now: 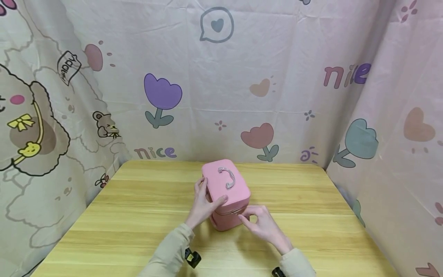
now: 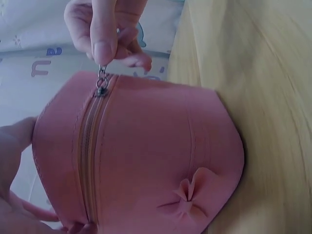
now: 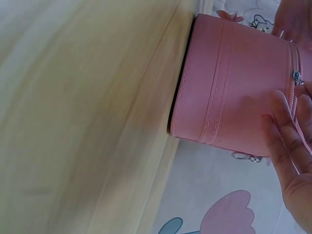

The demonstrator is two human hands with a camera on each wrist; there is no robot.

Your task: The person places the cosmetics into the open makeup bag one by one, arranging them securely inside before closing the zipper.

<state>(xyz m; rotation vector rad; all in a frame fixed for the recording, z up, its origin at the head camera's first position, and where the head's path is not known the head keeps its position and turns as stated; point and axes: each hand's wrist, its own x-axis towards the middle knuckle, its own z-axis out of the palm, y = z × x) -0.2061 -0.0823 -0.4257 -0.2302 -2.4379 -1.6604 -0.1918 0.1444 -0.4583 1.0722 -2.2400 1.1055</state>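
A pink zippered cosmetic case [image 1: 221, 184] with a silver handle [image 1: 231, 179] on its lid stands upright on the wooden table. My left hand [image 1: 204, 204] grips the lid, its thumb on top and fingers along the left side. At the near right corner, my right hand [image 1: 263, 225] pinches a zipper pull [image 2: 102, 78] between thumb and finger. The zipper [image 2: 87, 151] runs just under the lid; the stretch visible in the left wrist view looks closed. A pink bow [image 2: 187, 197] decorates one side. Another metal pull [image 3: 247, 157] hangs farther round the case.
The wooden table [image 1: 145, 215] extends on both sides of the case. A patterned curtain [image 1: 194, 88] hangs behind it and along the left and right edges. Dark wrist devices [image 1: 192, 257] show at both sleeves.
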